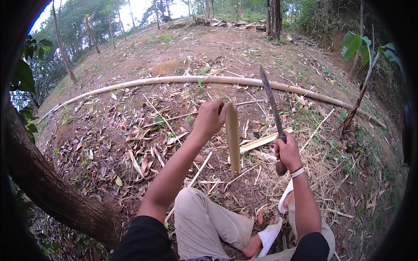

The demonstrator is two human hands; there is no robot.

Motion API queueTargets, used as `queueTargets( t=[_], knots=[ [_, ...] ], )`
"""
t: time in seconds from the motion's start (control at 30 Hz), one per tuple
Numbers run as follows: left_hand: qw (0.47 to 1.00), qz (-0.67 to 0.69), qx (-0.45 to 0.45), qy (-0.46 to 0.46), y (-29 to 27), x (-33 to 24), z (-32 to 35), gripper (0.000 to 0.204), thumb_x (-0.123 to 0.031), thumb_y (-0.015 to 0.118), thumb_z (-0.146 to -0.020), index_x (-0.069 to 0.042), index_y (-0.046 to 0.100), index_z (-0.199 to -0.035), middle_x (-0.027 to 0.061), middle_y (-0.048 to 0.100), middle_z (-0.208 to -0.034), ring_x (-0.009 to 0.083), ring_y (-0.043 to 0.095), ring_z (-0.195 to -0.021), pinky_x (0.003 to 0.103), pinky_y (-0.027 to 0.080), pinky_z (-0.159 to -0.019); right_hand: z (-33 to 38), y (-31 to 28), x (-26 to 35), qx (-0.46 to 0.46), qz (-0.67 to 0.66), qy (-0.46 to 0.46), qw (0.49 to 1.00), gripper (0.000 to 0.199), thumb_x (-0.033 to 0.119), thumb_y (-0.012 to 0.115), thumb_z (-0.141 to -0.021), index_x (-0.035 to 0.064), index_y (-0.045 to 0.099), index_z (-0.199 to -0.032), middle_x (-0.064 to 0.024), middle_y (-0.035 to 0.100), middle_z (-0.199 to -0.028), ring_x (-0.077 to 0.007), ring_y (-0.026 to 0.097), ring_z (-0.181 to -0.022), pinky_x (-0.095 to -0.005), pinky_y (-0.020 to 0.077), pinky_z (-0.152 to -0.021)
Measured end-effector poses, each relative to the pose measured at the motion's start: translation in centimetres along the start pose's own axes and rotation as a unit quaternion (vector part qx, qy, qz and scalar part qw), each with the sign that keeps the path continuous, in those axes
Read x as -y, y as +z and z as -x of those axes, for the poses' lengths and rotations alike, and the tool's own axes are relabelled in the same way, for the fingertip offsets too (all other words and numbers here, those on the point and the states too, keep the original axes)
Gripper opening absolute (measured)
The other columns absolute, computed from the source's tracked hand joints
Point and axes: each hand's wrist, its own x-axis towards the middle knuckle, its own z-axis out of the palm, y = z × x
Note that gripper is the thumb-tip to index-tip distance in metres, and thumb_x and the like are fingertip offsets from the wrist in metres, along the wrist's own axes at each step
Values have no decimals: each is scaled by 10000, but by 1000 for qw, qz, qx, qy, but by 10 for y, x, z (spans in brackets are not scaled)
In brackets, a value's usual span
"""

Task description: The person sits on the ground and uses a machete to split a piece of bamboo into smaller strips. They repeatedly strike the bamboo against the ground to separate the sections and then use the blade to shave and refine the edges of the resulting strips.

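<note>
My left hand (210, 116) grips the top of a short split bamboo piece (233, 139) that stands upright on the ground in front of my knees. My right hand (286, 150) holds a long dark machete (271, 102) by its handle, the blade raised and pointing up and away, just right of the bamboo piece. The blade does not touch the bamboo. I am seated, with my legs in beige trousers (204, 222) and white sandals (269, 235).
A long bamboo pole (183, 80) lies across the slope beyond my hands. Split bamboo strips (263, 141) and dry leaves litter the ground. A thick tree trunk (48, 187) leans at the left; a small banana plant (360, 87) stands at the right.
</note>
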Motion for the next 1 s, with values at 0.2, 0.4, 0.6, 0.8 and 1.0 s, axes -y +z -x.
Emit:
queueTargets(
  t=[0.2, 0.4, 0.6, 0.8, 1.0],
  knots=[
    [979, 174, -65, -84, 24, -20, 8, 93, -51, 687, -844, 29, 696, -891, 106, 691, -743, 193, 679, -659, 301, 540, -672, 57, 13, 61, 17, -76, -75, 994, 136, 143, 590, -907, 19, 554, -945, 6, 554, -594, -72, 540, -486, -235, 433, -449],
    [989, 120, -77, -22, 24, -32, 20, 113, -45, 676, -863, 18, 718, -948, 108, 711, -791, 154, 689, -686, 273, 537, -635, 50, 32, 49, 20, 49, -100, 994, 261, 200, 610, -805, -44, 598, -896, -159, 616, -626, -271, 643, -582, -378, 489, -589],
    [978, 194, -31, -70, 29, -45, 22, 115, -71, 677, -889, 28, 720, -931, 80, 722, -768, 111, 689, -688, 240, 547, -620, 49, 37, 49, 26, 92, -104, 990, 281, 203, 583, -796, -48, 598, -922, -175, 615, -637, -289, 622, -568, -390, 486, -593],
    [977, 199, -36, -72, 37, -56, 25, 118, -79, 687, -874, 36, 715, -881, 88, 711, -728, 120, 678, -645, 254, 531, -597, 50, 33, 39, 33, 85, -69, 993, 299, 202, 581, -786, -67, 590, -915, -163, 582, -594, -262, 600, -542, -386, 469, -569],
    [977, 193, -52, -75, 45, -64, 28, 141, -111, 691, -847, 29, 709, -834, 116, 690, -717, 165, 664, -606, 294, 511, -573, 73, 19, 97, -89, -29, -242, 966, 112, 102, 571, -839, 9, 546, -895, -25, 517, -598, -104, 500, -510, -296, 408, -509]
  ],
)
